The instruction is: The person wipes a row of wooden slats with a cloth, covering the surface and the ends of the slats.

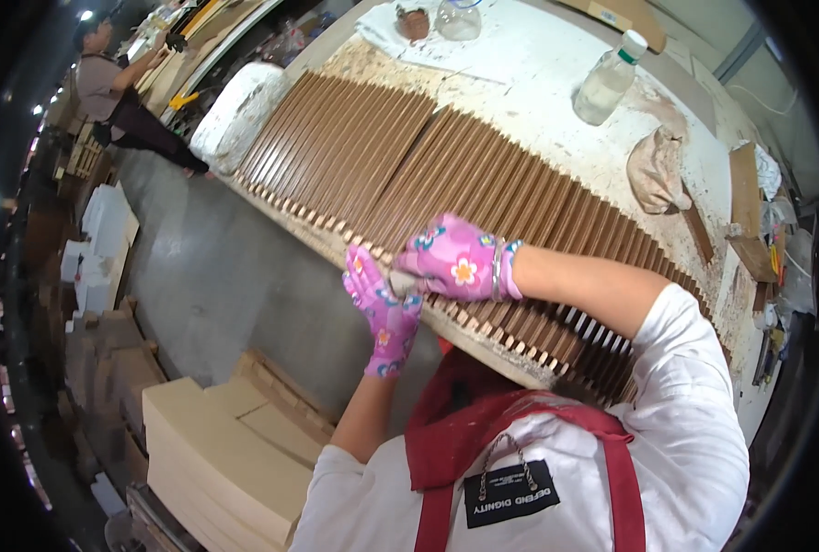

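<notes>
I note slats [483, 175] in rows on the bench [538, 64]; bottle [609, 81] and rag [656, 170] behind them, boards [216, 451] stacked left below the bench edge.

A white, stained bench [538, 74] carries rows of brown wooden slats [483, 175], a plastic bottle [609, 81] and a rag [656, 170].

wooden slats [446, 175]: brown, smooth, satin sheen | desk [538, 74]: white top, matt, stained and scuffed | gloves on left hand [383, 308] and right hand [455, 262]: pink flowered cloth, matt | bottle [607, 81]: clear plastic, glossy | rag [656, 170]: tan cloth, crumpled | apron [483, 432]: red cloth | stacked boards [216, 451]: pale, matt
</notes>
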